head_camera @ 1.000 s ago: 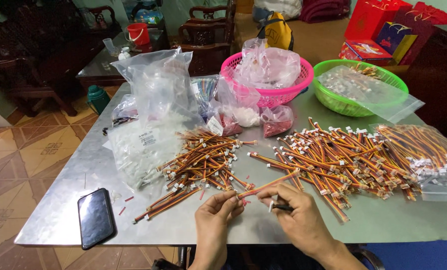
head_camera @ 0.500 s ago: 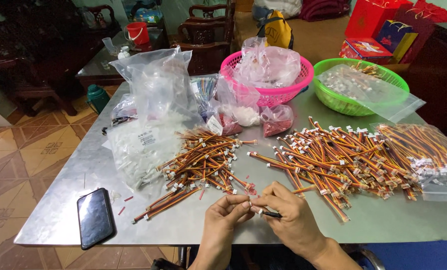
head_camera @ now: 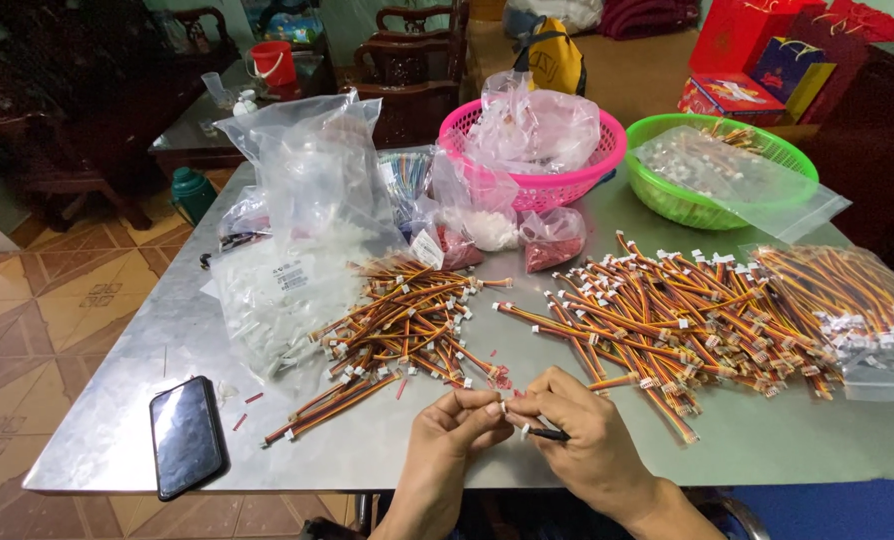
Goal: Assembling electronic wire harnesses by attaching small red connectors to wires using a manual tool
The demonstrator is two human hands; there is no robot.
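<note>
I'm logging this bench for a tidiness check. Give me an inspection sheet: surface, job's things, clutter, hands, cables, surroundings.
Surface: metal table, a few red bits lying on it.
Job's things: small white connector pinched between both hands; two wire piles.
Clutter: phone, plastic bags, pink basket, green basket.
Hands: left hand and right hand meet at the table's near edge; right also holds a thin black tool.
Cables: short striped wires with white plugs, loose and bagged.
Surroundings: tiled floor, wooden chairs, red bucket.
</note>
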